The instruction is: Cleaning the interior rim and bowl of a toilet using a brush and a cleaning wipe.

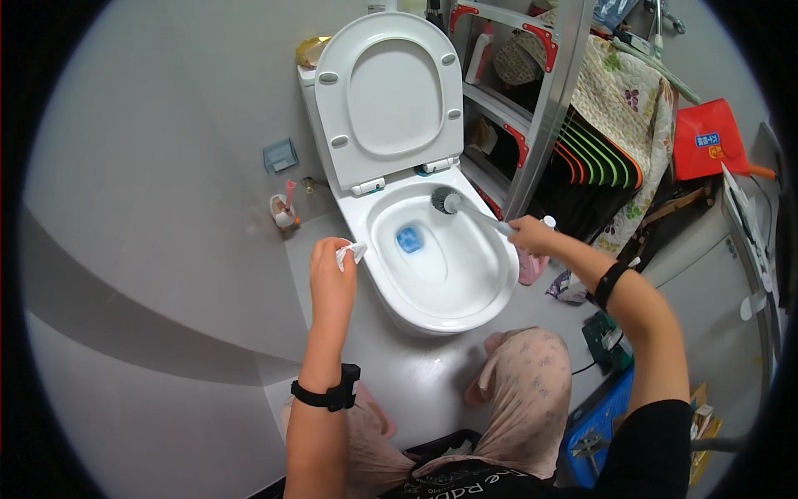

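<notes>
A white toilet [445, 320] stands before me with its seat and lid [395, 96] raised against the tank. Blue water [409, 239] lies at the bottom of the bowl. My right hand [534, 236] is closed round the grey handle of a toilet brush [478, 214]. The brush's dark bristle head rests at the back right of the bowl, just under the rim. My left hand [332, 262] is closed on a crumpled white tissue [352, 253], held beside the bowl's left rim.
Right of the toilet stands a metal shelf [540, 108] with red brackets. Beyond it are a floral cloth [628, 108] and a red bag [706, 141]. A pink bottle [532, 266] stands beside the bowl. On the left wall hang a blue box [280, 155] and a small holder [283, 212].
</notes>
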The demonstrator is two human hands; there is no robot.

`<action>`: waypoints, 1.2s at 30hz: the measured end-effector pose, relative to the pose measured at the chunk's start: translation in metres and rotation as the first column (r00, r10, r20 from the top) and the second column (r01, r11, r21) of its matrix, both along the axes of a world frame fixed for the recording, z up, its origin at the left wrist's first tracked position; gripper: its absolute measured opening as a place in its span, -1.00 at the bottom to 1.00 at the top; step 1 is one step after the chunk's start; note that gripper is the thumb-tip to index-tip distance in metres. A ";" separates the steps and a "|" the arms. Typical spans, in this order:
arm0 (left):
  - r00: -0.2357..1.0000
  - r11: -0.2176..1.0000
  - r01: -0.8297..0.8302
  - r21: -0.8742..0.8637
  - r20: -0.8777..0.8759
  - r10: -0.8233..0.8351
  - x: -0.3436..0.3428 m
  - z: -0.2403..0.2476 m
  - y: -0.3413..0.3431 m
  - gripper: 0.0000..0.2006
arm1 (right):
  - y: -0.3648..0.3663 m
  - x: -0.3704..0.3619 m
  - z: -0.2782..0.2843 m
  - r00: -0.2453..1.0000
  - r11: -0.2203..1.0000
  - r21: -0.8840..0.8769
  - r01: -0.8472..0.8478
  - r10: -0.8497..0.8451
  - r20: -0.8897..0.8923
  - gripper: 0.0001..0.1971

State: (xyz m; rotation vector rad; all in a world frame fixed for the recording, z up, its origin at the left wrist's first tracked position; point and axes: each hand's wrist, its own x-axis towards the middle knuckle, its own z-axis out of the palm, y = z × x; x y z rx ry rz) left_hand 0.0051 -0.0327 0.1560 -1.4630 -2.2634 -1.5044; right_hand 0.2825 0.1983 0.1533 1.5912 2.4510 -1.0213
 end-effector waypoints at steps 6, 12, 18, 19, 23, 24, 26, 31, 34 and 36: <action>1.000 1.000 0.005 -0.020 -0.029 -0.006 -0.004 -0.002 0.005 -0.88 | -0.056 -0.075 -0.028 0.873 0.834 0.263 -0.485 0.447 0.195 -0.68; 0.998 1.000 0.030 0.003 0.056 -0.030 0.011 -0.001 0.013 -0.90 | -0.039 -0.051 0.005 0.806 0.770 0.308 -0.559 0.418 0.419 -0.71; 1.000 0.998 -0.020 0.057 -0.009 0.021 0.000 0.000 0.009 -0.89 | -0.012 0.002 -0.020 0.814 0.797 0.352 -0.491 0.276 0.511 -0.73; 1.000 0.999 -0.015 0.036 0.018 0.014 0.001 0.002 0.009 -0.90 | -0.012 -0.001 -0.029 0.804 0.789 0.345 -0.509 0.291 0.519 -0.73; 0.999 1.000 0.023 -0.001 0.048 -0.023 0.006 -0.002 0.017 -0.89 | -0.023 -0.045 -0.046 0.764 0.720 0.353 -0.598 0.378 0.523 -0.71; 0.998 1.000 0.026 0.000 0.052 -0.026 0.010 -0.002 0.020 -0.89 | -0.025 -0.060 -0.055 0.718 0.692 0.317 -0.648 0.417 0.558 -0.70; 0.996 0.999 0.037 -0.015 0.083 -0.036 0.014 -0.002 0.018 -0.89 | -0.043 -0.083 -0.051 0.642 0.643 0.259 -0.721 0.481 0.597 -0.68; 0.999 0.998 -0.004 0.058 0.050 0.001 0.012 0.001 0.018 -0.89 | 0.007 -0.050 -0.039 0.667 0.694 0.277 -0.665 0.383 0.639 -0.61; 0.999 0.999 -0.020 0.049 0.039 0.018 0.009 -0.007 0.011 -0.88 | -0.023 -0.043 -0.031 0.631 0.717 0.193 -0.670 0.415 0.655 -0.58; 0.999 1.000 -0.007 0.022 0.032 0.007 0.009 -0.008 0.011 -0.90 | -0.040 -0.037 -0.038 0.591 0.650 0.189 -0.736 0.481 0.647 -0.57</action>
